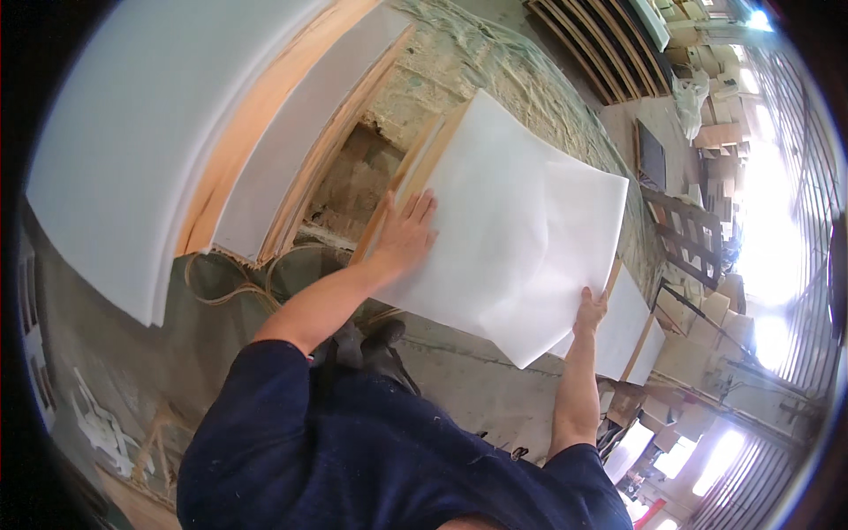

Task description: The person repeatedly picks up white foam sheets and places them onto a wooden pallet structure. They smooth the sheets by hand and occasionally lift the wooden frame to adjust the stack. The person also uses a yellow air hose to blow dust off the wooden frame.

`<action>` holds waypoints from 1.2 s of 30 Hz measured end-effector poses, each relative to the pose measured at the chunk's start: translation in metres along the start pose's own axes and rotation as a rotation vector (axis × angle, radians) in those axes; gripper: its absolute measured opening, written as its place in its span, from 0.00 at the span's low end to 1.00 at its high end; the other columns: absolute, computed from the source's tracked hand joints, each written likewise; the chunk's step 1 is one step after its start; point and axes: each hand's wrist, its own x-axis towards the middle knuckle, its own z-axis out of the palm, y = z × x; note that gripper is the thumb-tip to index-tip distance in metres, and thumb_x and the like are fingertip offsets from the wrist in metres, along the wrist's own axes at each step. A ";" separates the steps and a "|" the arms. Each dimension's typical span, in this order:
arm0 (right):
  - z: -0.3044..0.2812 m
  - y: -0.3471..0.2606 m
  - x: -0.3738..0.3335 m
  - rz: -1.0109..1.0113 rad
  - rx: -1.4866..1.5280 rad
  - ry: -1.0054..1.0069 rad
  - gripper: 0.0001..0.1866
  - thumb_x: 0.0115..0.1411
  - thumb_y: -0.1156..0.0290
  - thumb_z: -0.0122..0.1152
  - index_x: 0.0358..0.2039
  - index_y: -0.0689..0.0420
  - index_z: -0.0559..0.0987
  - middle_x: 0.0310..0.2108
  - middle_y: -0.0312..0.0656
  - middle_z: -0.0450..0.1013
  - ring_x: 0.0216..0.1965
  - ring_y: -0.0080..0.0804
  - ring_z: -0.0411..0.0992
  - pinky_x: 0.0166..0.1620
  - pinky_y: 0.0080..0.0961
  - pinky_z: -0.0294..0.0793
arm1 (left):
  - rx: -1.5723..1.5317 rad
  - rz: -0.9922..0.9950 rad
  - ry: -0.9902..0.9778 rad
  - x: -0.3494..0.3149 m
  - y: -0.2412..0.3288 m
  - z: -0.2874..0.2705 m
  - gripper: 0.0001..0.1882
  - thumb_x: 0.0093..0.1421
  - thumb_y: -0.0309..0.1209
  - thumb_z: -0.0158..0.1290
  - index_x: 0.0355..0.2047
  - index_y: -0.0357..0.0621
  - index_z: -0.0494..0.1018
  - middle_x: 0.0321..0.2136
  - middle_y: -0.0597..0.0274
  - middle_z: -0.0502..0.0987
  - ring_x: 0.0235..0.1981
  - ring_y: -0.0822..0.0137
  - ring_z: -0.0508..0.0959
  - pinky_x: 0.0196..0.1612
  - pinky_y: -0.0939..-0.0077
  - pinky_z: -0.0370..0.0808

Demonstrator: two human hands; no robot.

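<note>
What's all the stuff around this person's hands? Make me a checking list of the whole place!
Surface: wooden frame under the sheet, over a rough straw-coloured mat.
Job's things: white sheet, bending and partly lifted at its near edge.
Clutter: white panels stacked at left; pale strap loops on the floor.
Hands: left hand lies flat on the sheet, fingers spread; right hand grips the sheet's near edge.
Cables: nothing seen.
Surroundings: dark slats and stacked boxes beyond; bright windows to the right.
</note>
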 end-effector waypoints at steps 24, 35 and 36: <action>-0.091 -0.047 0.089 -0.087 -0.208 -0.233 0.22 0.52 0.62 0.66 0.43 0.63 0.78 0.36 0.42 0.77 0.35 0.29 0.73 0.39 0.30 0.74 | 0.345 0.305 0.029 0.250 -0.028 0.085 0.36 0.64 0.56 0.32 0.66 0.48 0.49 0.67 0.51 0.46 0.68 0.50 0.45 0.60 0.28 0.39; -0.004 0.082 0.123 0.140 -0.288 -0.082 0.26 0.44 0.60 0.62 0.44 0.60 0.78 0.45 0.51 0.75 0.48 0.46 0.73 0.50 0.37 0.71 | 0.364 0.559 -0.236 0.026 0.119 0.114 0.40 0.61 0.58 0.37 0.67 0.46 0.48 0.67 0.43 0.45 0.67 0.39 0.40 0.62 0.33 0.34; -0.005 0.095 0.126 0.144 -0.286 -0.109 0.26 0.45 0.60 0.62 0.44 0.60 0.78 0.46 0.51 0.75 0.48 0.46 0.72 0.51 0.38 0.71 | 0.339 0.559 -0.262 0.019 0.132 0.116 0.41 0.61 0.58 0.37 0.66 0.46 0.48 0.66 0.43 0.45 0.67 0.40 0.39 0.62 0.33 0.33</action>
